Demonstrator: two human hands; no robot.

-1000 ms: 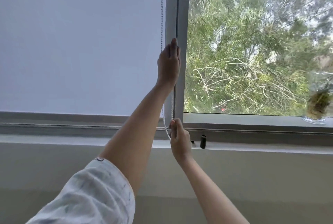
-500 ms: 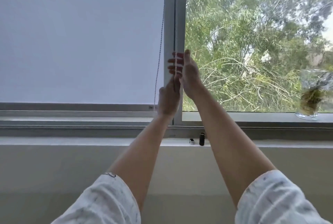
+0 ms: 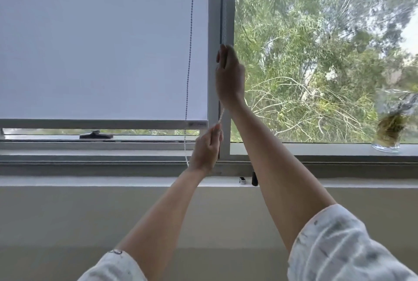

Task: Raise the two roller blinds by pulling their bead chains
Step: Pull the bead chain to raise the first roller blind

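Pulling hand over hand: right hand point(image 3: 229, 77) pinches the bead chain point(image 3: 224, 9) high, left hand point(image 3: 207, 149) grips it low; left blind point(image 3: 101, 43) barely raised, needing another downward pull.

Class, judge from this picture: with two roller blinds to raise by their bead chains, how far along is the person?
Done: the right pane shows no blind fabric, so that blind looks raised. In hand: the left blind hangs low, its bottom bar just above the sill, a slim gap below. The right hand grips the bead chain high; the left hand holds it lower. Left: nearly the whole left blind.
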